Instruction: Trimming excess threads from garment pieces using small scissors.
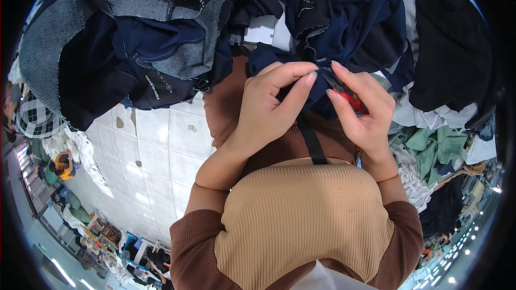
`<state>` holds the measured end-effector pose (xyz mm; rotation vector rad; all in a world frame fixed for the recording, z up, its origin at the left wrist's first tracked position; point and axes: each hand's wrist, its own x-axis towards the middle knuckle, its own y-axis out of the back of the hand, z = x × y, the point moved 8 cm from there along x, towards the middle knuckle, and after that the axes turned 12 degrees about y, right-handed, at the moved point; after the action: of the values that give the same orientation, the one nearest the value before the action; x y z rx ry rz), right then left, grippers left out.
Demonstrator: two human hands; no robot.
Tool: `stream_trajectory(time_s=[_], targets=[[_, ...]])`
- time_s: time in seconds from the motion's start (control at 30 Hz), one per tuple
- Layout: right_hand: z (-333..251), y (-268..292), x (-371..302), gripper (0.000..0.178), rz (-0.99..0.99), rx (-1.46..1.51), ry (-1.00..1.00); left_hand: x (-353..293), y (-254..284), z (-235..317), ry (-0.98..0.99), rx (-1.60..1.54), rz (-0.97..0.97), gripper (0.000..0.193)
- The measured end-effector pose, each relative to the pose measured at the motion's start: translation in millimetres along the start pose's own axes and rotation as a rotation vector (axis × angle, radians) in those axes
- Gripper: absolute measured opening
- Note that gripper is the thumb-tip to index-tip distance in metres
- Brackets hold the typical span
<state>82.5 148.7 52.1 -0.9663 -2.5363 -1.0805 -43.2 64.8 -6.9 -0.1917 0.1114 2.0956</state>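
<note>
Two bare hands sit mid-view on my head feed, raised close together above the lap. On the left hand [271,96], I see the thumb and forefinger tips nearly meeting; whether they are clamped on a thread or a bit of cloth, I cannot tell. On the right hand [376,110], thumb and forefinger stand apart, their tips turned toward the left hand's. A red tool [355,102] shows in the hollow of that right hand, but I cannot tell how firmly the hidden fingers grip it. The navy cloth [266,56] lies just beyond and beneath the fingertips, spread over the lap. Beyond it I have dark garments [75,75] heaped at far left and a navy heap [349,16] straight ahead. To the right hangs a black cloth [457,48], with green cloth [443,147] nearer the person. Off to the left, past the pale floor [156,150], a person in orange [65,166] sits beside white cloth [80,153].
</note>
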Motion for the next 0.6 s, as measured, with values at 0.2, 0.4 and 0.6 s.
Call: stream_trajectory(time_s=[0.2,0.4,0.6], targets=[[-1.8,0.3,0.2,0.039,-0.008,-0.012,0.003,-0.6,-0.4,4.2,-0.052,0.016,0.020,0.016],[-2.1,1.0,0.9,0.039,0.009,-0.002,0.017,-1.2,-0.7,5.9,-0.041,0.063,0.009,0.015],[3.0,0.0,-1.3,0.039,0.008,0.050,-0.048,-1.3,-2.5,3.1,0.030,-0.066,-0.017,0.014]])
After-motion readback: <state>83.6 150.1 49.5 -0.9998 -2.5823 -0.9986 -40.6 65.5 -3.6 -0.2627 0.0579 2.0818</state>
